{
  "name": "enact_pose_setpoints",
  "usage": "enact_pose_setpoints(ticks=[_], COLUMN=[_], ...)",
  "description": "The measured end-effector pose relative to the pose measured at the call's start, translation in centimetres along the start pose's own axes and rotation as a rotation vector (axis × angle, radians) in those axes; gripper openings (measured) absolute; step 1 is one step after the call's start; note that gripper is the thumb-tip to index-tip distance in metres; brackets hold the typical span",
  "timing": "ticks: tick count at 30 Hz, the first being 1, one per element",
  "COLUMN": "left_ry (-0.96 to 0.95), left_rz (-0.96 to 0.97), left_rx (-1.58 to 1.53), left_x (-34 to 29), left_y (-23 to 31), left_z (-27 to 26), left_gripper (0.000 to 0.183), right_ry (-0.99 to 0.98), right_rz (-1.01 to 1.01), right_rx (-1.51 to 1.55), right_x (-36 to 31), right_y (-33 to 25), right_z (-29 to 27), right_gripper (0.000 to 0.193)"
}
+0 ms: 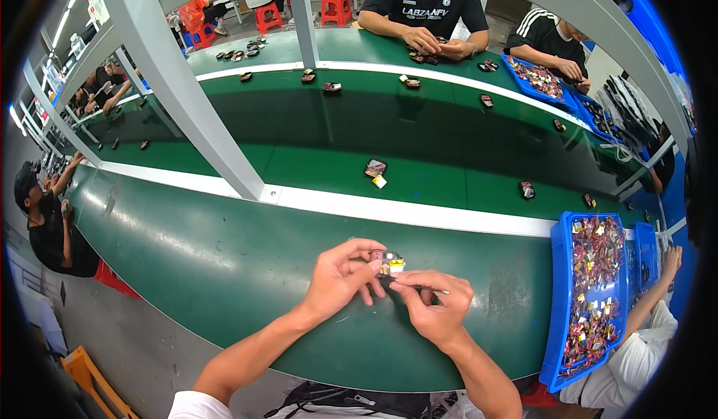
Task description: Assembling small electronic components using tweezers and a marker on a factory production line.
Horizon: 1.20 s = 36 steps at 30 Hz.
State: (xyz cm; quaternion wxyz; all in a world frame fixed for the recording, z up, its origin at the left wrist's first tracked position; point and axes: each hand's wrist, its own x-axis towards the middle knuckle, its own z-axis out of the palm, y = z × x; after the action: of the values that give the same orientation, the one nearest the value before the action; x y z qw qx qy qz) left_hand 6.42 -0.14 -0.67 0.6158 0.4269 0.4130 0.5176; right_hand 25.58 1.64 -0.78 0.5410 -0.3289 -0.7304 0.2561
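My left hand (340, 278) grips a small dark-cased electronic unit (387, 263) between thumb and fingers, above the green worktable. A white and yellow labelled piece sits in the unit's open face. At its lower right edge, the pinched fingertips of my right hand (436, 305) meet the unit. A slim, rod-like tool (446, 292) pokes out between the right fingers; its kind is unclear and its tip is hidden.
A blue tray (557, 307) of small wired parts stands on the right. Beyond a white rail (329, 204), similar units (375, 169) lie on a green conveyor belt (314, 176). A grey post (187, 82) rises at left. Co-workers sit across and on both sides.
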Motion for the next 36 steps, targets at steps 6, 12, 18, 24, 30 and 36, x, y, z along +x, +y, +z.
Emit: enact_pose_setpoints(ticks=[6, 12, 18, 24, 30, 36], left_ry=[0.041, 0.054, 0.066, 0.098, 0.276, 0.577], left_rz=[-0.019, -0.109, -0.142, -0.120, -0.033, 0.075], left_rx=[0.198, 0.250, 0.238, 0.194, 0.316, 0.655], left_x=[0.3, 0.3, 0.4, 1.0, 7.1, 13.7], left_y=[0.3, 0.8, 0.6, -0.1, 1.8, 4.6], left_z=[-0.2, -0.7, -0.6, -1.1, -4.4, -13.8], left_gripper=[0.025, 0.020, 0.019, 0.018, 0.019, 0.024], right_ry=[-0.066, -0.126, -0.108, -0.133, 0.060, 0.044], right_rz=[-0.115, -0.212, -0.229, -0.271, -0.274, -0.248], right_rx=[-0.100, -0.160, -0.173, -0.210, -0.152, -0.129], right_x=[-0.1, -0.5, -0.5, -0.3, 0.3, 0.3], right_y=[-0.3, 0.0, 0.0, 0.5, 1.1, 1.2], right_z=[-0.2, 0.2, 0.4, 0.4, -0.6, -0.3], right_gripper=[0.016, 0.018, 0.017, 0.017, 0.020, 0.020])
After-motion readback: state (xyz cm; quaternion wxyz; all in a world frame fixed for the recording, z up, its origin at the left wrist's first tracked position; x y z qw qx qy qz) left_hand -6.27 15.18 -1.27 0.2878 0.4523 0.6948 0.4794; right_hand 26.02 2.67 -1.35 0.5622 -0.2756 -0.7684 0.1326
